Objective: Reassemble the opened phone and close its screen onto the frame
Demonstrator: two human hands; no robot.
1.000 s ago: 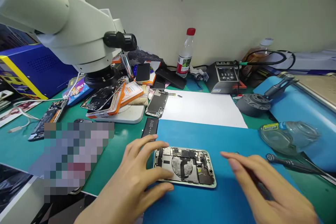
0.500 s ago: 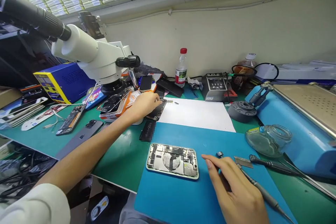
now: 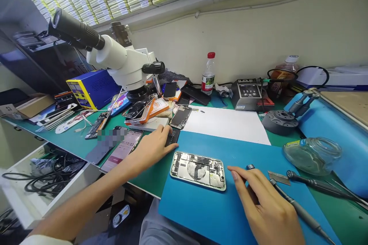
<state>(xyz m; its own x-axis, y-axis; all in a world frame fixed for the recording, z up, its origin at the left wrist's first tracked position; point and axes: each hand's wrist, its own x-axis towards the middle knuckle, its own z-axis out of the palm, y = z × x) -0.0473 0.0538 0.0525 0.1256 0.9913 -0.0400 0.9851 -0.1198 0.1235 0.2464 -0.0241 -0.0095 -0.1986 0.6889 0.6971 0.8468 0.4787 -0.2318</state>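
Head view: an opened phone [image 3: 198, 165] lies on a blue mat [image 3: 201, 214] between the hands. The left hand [image 3: 152, 146] curls over a black battery [image 3: 174, 136], grip unclear; the right hand [image 3: 266, 204] rests flat, empty. A careless sweep could scrape the bare circuits.

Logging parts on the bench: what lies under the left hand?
The left hand rests on the green bench, fingers over a flat black part beside the blue mat. Only the part's far end shows; the rest is covered.
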